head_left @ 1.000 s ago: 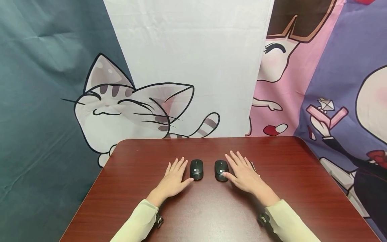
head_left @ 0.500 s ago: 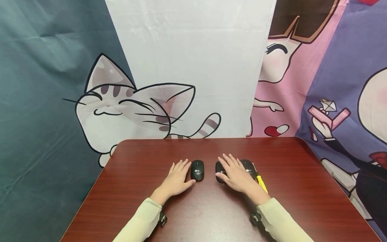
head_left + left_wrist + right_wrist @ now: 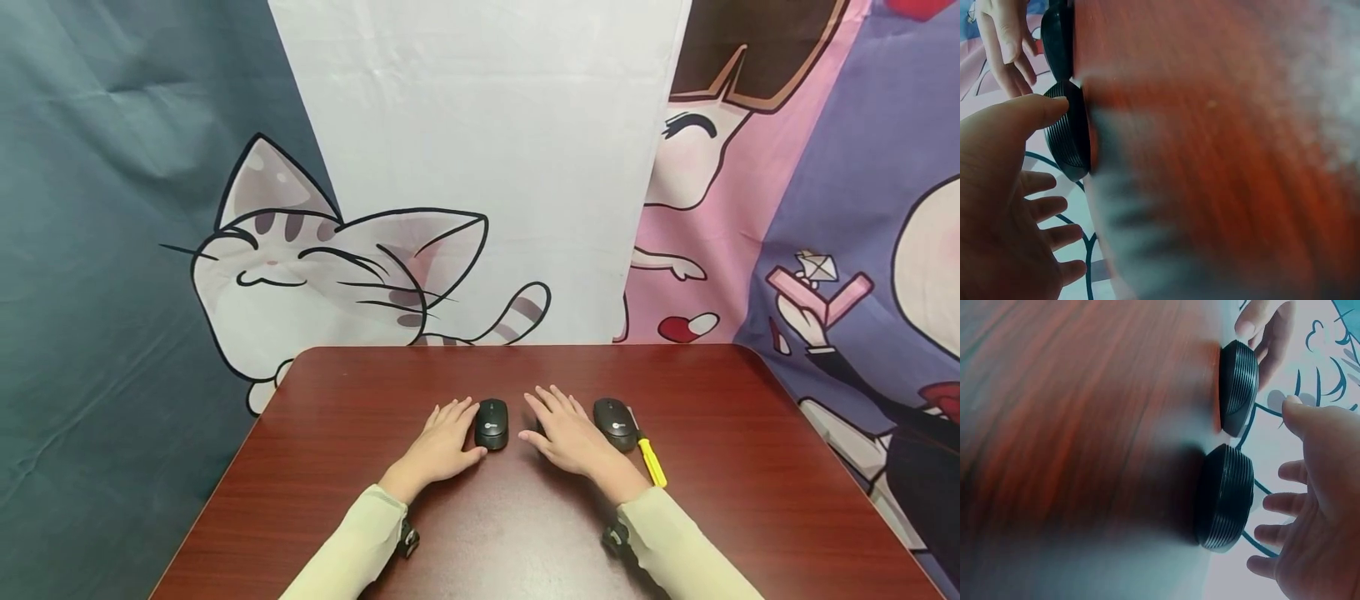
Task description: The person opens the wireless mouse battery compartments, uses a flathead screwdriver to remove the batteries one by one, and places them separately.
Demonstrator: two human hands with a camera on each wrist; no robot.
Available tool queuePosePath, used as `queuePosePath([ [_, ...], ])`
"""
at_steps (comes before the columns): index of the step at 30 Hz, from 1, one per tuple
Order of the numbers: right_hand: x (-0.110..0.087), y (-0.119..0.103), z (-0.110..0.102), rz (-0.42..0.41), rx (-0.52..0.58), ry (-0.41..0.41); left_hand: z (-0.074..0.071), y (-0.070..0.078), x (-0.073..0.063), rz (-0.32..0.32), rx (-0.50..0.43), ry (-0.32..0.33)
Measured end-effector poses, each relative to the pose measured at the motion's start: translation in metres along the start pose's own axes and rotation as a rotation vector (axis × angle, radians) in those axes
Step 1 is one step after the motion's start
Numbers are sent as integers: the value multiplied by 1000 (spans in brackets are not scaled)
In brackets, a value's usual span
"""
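Reddish-brown table (image 3: 517, 533), cloth backdrop (image 3: 487, 125), printed cartoon cat (image 3: 292, 312)

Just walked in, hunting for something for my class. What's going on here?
At a reddish-brown table, a person's left hand is beside the left black mouse, though contact is hard to tell. The right hand is over the middle black mouse, mostly hiding it in the head view. Neither hand grips anything. The right black mouse lies beside a yellow-handled tool.

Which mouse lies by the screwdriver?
The rightmost mouse, with the yellow screwdriver along its right side. The left mouse sits by the left hand; the right hand mostly hides the middle mouse.
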State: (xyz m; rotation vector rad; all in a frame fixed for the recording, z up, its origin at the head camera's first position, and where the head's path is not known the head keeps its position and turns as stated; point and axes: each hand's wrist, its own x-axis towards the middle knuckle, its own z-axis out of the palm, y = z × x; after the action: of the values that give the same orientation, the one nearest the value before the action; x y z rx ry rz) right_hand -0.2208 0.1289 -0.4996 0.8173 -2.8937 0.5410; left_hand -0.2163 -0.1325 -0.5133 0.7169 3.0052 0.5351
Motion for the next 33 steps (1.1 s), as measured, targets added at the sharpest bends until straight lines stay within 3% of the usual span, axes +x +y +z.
queuePosePath([
  [33,27,-21,20,-43,-32,-120,-4,-3,18,76,-6,-99],
])
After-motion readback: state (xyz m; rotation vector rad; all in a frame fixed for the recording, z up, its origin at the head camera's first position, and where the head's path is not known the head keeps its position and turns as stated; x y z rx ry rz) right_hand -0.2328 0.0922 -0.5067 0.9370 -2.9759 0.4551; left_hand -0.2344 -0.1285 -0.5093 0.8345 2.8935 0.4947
